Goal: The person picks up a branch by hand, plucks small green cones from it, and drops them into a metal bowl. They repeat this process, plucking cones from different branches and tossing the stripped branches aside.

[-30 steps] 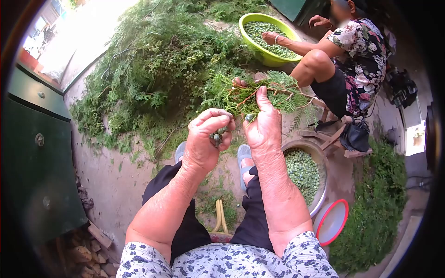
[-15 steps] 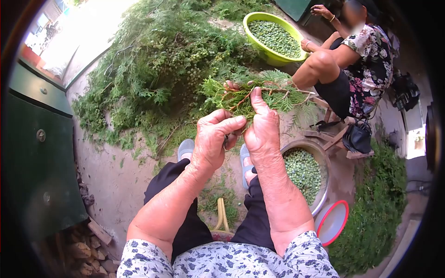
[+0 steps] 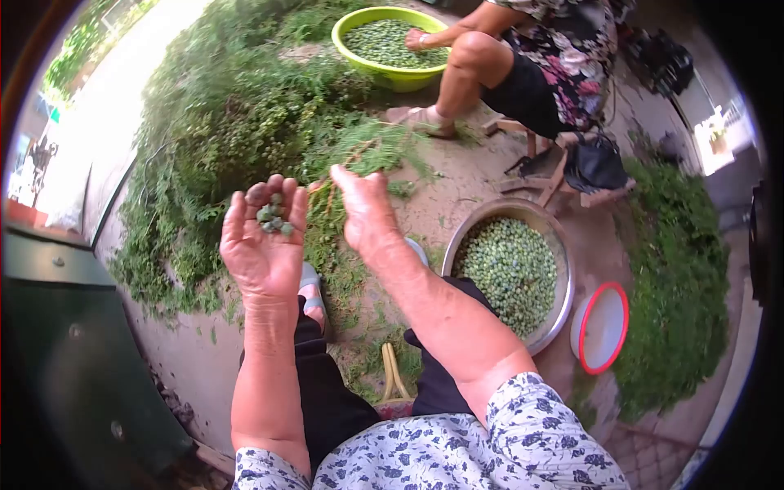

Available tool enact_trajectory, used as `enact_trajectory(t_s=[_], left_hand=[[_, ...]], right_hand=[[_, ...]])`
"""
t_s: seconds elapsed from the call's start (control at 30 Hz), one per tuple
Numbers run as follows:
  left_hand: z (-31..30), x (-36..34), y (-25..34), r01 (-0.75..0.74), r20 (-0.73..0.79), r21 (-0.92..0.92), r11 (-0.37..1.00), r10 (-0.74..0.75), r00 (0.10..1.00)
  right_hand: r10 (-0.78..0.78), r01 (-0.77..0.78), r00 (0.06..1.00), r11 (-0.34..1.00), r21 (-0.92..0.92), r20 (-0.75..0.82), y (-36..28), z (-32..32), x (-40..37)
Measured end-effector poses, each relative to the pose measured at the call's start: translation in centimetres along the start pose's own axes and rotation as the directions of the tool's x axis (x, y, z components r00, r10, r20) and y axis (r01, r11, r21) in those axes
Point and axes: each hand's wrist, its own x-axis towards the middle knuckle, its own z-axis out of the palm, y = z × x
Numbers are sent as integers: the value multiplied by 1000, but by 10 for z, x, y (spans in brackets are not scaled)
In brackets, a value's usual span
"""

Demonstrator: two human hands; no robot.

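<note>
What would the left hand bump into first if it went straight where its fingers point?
Probably the big feathery heap of green leafy branches: it lies straight past the bare left hand in the picture, though how far away is unclear.

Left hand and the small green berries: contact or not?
Touching. The head view shows the small green berries resting in the upturned left hand, with its digits raised on either side of them.

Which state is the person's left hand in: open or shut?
Open, slightly cupped: the left hand is palm-up, with small green cones lying uncovered in it.
</note>
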Motion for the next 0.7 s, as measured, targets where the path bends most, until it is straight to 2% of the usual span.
enact_trajectory(t_s=[0.03, 0.1, 0.13, 0.17, 0.23, 0.3, 0.33, 0.37, 0.43, 0.47, 0.5, 0.53, 0.57, 0.6, 0.63, 0.67, 0.7], left_hand=[[13, -4, -7, -39, -21, 77, 996, 40, 999], [33, -8, -30, -38, -13, 158, 987, 41, 999], [42, -10, -48, -43, 45, 205, 978, 34, 998], [52, -13, -70, -59, 100, 253, 966, 35, 994], [70, -18, -115, 40, 186, 407, 913, -125, 974], [67, -23, -147, 55, 236, 684, 728, -292, 927], [74, -25, -150, -15, 249, 822, 569, -335, 909], [79, -26, -149, -88, 245, 919, 385, -381, 892], [79, -29, -145, -387, 436, 899, 207, -324, 840], [75, -31, -137, -426, 492, 861, 276, -249, 834], [71, -31, -126, -448, 497, 854, 265, -163, 852], [65, -26, -111, -567, 575, 808, 160, -5, 818], [64, -25, -96, -550, 535, 829, 96, 151, 832], [54, -16, -80, -546, 537, 835, -63, 307, 786], [41, -3, -63, -532, 551, 829, -169, 401, 731], [32, 4, -48, -429, 448, 891, -147, 426, 786], [27, 10, -37, -386, 359, 922, -18, 404, 841]], right_hand=[[-25, 27, 999, 994, -104, 20, 1, 0, -3], [-60, 30, 996, 914, -404, -62, 3, 3, -5], [-67, 34, 995, 916, -400, -68, 1, 6, -5], [-155, 61, 962, 925, -374, -225, -2, 13, -6], [-286, 127, 815, 937, -326, -505, -7, 32, -11], [-357, 204, 592, 934, -293, -723, -11, 52, -16], [-185, 161, 940, 981, -106, -285, 3, 23, -9], [-23, 18, 961, 1000, 21, 275, 14, -16, 2], [78, -122, 910, 989, 82, 407, -12, -24, -2], [111, -116, 955, 993, 3, 276, -25, -21, -11], [100, -47, 987, 929, -368, 126, -16, -23, 4], [29, -97, 897, 987, 132, 441, -11, -35, 1], [-186, -282, 746, 781, 557, 639, -6, -46, -2], [-40, -110, 840, 964, 240, 542, 2, -47, 11], [-44, -38, 858, 988, 149, 511, -26, -30, -5], [-17, -77, 841, 985, 152, 541, -32, -25, -11], [14, -120, 823, 981, 150, 568, -33, -23, -14]])
